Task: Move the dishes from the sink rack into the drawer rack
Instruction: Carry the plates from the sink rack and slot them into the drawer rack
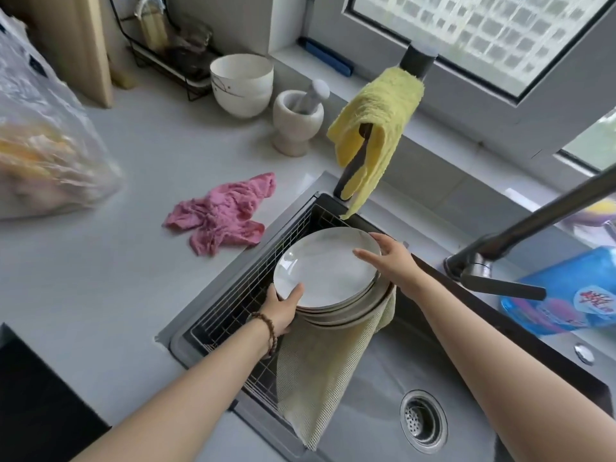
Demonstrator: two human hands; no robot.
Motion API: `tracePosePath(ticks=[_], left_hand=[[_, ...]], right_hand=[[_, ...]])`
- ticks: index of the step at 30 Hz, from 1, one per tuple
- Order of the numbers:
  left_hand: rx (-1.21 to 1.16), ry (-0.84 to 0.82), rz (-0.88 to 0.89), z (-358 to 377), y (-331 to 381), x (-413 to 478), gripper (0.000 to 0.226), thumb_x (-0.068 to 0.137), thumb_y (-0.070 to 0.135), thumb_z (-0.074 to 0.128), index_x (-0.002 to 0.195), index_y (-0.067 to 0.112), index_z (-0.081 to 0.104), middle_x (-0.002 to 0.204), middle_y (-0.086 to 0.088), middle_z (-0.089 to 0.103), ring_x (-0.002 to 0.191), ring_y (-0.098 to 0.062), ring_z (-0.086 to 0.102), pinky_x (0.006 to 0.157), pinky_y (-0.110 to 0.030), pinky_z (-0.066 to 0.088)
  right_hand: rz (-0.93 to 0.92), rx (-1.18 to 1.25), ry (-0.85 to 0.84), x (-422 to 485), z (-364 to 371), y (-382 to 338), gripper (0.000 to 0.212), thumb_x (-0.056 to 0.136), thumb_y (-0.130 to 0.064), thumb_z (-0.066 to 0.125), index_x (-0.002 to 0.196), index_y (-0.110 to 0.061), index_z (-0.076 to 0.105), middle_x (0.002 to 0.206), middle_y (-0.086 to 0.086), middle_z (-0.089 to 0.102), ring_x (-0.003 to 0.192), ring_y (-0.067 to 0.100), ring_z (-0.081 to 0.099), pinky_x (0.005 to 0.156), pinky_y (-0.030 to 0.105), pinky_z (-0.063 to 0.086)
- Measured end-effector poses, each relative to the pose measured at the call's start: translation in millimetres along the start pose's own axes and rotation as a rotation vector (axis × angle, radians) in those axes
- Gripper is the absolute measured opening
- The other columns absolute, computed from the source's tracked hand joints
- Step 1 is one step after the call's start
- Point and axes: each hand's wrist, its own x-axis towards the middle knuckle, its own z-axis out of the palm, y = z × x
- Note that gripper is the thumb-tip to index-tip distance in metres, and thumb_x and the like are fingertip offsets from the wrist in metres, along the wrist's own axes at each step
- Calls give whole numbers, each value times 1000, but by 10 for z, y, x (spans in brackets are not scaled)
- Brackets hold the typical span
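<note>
both hands [281,310] grip round glossy plates [328,270].

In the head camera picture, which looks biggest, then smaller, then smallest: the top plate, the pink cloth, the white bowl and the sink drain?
1. The top plate and the pink cloth look about alike.
2. The white bowl, though it sits farther away.
3. The sink drain.

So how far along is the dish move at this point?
Nothing looks delivered yet: no drawer rack is in view. In hand: the left hand and right hand hold opposite edges of the stack of plates at the sink rack, a mesh cloth hanging beneath. Left: carrying the stack to the drawer rack.
</note>
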Motion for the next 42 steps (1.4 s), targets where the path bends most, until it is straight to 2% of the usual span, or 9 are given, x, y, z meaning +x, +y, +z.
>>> tracePosePath(ticks=[7, 17, 24, 27, 30, 34, 38, 40, 42], left_hand=[[-138, 42, 31, 124, -68, -44, 84, 79, 56, 58, 145, 39, 9, 148, -1, 33, 133, -26, 37, 109, -52, 33], [-246, 112, 126, 239, 117, -294, 86, 85, 48, 57, 148, 19, 6, 148, -4, 34, 134, -22, 35, 109, -34, 29], [-286, 121, 335, 192, 195, -632, 74, 91, 37, 53, 147, 21, 9, 148, -1, 32, 133, -20, 37, 113, -37, 30], [-314, 142, 421, 105, 241, -876, 64, 92, 32, 53, 143, 21, 16, 140, -2, 39, 120, -19, 46, 105, -34, 39], [-265, 188, 502, -94, 196, -1197, 50, 93, 29, 52, 134, 18, 25, 123, -2, 45, 101, -15, 51, 81, -22, 44], [-245, 267, 608, -538, -52, -1599, 37, 90, 24, 58, 120, 18, 37, 118, 1, 52, 91, -6, 53, 62, -4, 43], [-200, 244, 676, -1109, -329, -2051, 40, 86, 27, 64, 119, 25, 42, 114, 15, 53, 99, 0, 52, 71, 0, 40], [-151, 271, 684, -1421, -479, -2283, 53, 78, 39, 70, 123, 25, 45, 119, 20, 53, 114, -3, 48, 92, -11, 38], [-117, 305, 663, -1708, -643, -2538, 70, 69, 48, 75, 129, 27, 45, 128, 16, 53, 121, -5, 47, 105, -28, 38]], right_hand=[[-9, 88, 87, -23, 81, 2, 69, 81, -41, 71, 138, -11, 48, 139, 4, 52, 129, 19, 47, 102, 30, 38], [-3, 340, 219, -191, 137, -96, 89, 59, -66, 69, 130, -14, 56, 127, 4, 61, 119, 20, 56, 104, 44, 45], [-4, 560, 319, -535, 128, -181, 67, 72, -42, 77, 129, -15, 53, 119, 3, 64, 108, 19, 62, 98, 43, 50], [9, 674, 343, -773, 171, -253, 64, 73, -32, 80, 127, -14, 49, 121, 7, 61, 108, 23, 62, 97, 45, 50], [12, 737, 320, -1150, 267, -393, 58, 79, -22, 76, 125, -13, 41, 122, 10, 55, 106, 24, 61, 91, 42, 53], [36, 706, 237, -1755, 497, -555, 70, 79, -35, 75, 131, -15, 33, 120, 10, 56, 106, 26, 62, 94, 47, 52], [-54, 717, 41, -2330, 765, -809, 44, 86, -36, 66, 126, -29, 49, 118, -4, 66, 102, 9, 66, 87, 32, 55], [-94, 724, -70, -2599, 908, -996, 36, 85, -33, 65, 121, -31, 56, 108, -8, 71, 95, 6, 68, 80, 27, 56], [-142, 700, -191, -2857, 1060, -1172, 47, 78, -33, 67, 123, -25, 56, 107, -2, 72, 97, 14, 69, 83, 34, 57]])
